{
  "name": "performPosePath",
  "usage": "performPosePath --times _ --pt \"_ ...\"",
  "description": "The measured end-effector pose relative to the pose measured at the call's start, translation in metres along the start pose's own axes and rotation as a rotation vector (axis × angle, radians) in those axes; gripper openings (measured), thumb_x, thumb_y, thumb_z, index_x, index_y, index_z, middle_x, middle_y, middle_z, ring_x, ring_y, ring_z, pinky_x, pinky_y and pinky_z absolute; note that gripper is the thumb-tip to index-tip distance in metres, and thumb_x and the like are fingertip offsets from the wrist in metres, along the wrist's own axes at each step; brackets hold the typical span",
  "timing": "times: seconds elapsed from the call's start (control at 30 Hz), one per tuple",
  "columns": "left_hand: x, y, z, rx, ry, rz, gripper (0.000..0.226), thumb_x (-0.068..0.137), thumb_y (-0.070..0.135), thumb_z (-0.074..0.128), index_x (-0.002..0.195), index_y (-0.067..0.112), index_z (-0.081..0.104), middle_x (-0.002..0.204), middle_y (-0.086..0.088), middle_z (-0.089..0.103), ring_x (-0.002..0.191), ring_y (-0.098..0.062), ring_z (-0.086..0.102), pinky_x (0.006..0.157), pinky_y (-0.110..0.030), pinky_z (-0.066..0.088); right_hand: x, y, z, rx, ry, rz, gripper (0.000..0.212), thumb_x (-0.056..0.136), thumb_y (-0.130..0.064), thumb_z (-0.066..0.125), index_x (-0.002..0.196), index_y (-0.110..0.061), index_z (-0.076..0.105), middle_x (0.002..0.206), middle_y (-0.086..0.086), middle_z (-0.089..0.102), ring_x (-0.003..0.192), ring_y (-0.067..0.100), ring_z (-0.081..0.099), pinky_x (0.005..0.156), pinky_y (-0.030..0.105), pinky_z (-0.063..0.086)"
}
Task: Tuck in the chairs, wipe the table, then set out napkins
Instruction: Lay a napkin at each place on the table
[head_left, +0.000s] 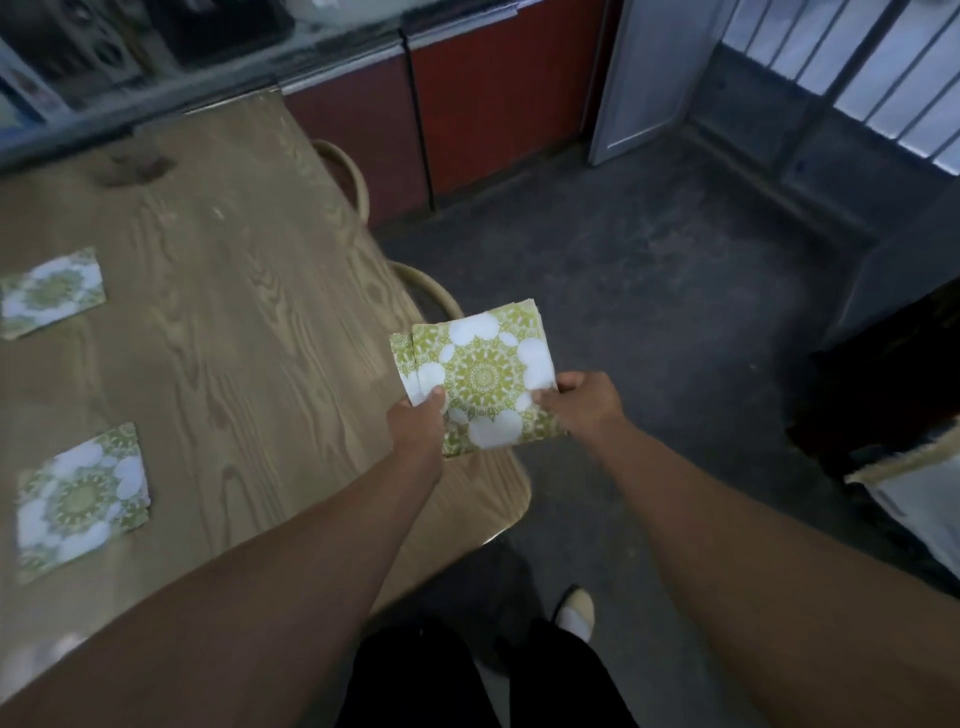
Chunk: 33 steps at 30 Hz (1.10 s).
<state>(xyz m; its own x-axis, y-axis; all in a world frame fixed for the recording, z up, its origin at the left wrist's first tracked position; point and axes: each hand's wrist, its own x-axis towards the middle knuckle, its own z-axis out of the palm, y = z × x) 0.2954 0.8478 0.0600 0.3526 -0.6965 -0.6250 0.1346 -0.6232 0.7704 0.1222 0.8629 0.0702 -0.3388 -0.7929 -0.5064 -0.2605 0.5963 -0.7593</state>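
Napkins, green and white with a round floral pattern, appear in three places. At far left, one napkin (52, 292) lies flat on the wooden table (223, 322); nearer the viewer, a second napkin (82, 498) lies flat on the same surface, well apart from the first. Two curved chair backs (349, 171) (426, 283) show just beyond the table's right edge, close against it. Right of the table edge, a small stack of napkins (480, 376) is held in the air above the table's near corner and the dark floor (675, 322). Left hand (418, 421): closed on the stack's lower left edge, thumb on top, fingers hidden beneath. Right hand (584, 400): closed on the stack's right edge, thumb pressing the top sheet; the top sheet sits slightly offset from those under it. Below, dark trousers and one light shoe (576, 610) on the floor. Red cabinet fronts (493, 104) stand behind, with barred panels (857, 67) at far right.
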Motion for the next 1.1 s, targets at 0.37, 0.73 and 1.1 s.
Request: performPosePath --times 0.37,0.73,1.1 --pt "0.041 0.033 0.032 -0.252 0.29 -0.052 0.021 0.092 0.018 0.061 0.108 0.004 0.065 0.081 -0.002 0.063 0.073 -0.02 0.061 0.076 -0.038 0.053 0.118 -0.075 0.018 -0.173 -0.26 -0.205 0.029 0.077 -0.019 0.078 0.102 -0.006 0.072 0.097 0.009 0.074 0.089 0.023 0.07 0.08 0.032 0.057" --pt "0.107 0.076 0.054 -0.467 0.467 -0.119 0.012 0.09 0.018 0.064 0.102 0.018 0.064 0.085 0.001 0.067 0.091 -0.027 0.066 0.09 -0.051 0.054 0.209 -0.146 0.066 -0.329 -0.44 -0.28 0.042 0.078 -0.023 0.077 0.115 -0.006 0.067 0.109 0.008 0.07 0.095 0.02 0.068 0.079 0.026 0.053" --pt "0.129 0.098 0.064 -0.658 0.822 -0.194 0.022 0.089 0.021 0.066 0.105 0.008 0.062 0.081 -0.005 0.062 0.085 -0.026 0.06 0.084 -0.043 0.052 0.255 -0.207 0.119 -0.547 -0.776 -0.43 0.04 0.08 -0.027 0.076 0.115 -0.008 0.068 0.112 0.006 0.07 0.099 0.018 0.066 0.081 0.024 0.048"
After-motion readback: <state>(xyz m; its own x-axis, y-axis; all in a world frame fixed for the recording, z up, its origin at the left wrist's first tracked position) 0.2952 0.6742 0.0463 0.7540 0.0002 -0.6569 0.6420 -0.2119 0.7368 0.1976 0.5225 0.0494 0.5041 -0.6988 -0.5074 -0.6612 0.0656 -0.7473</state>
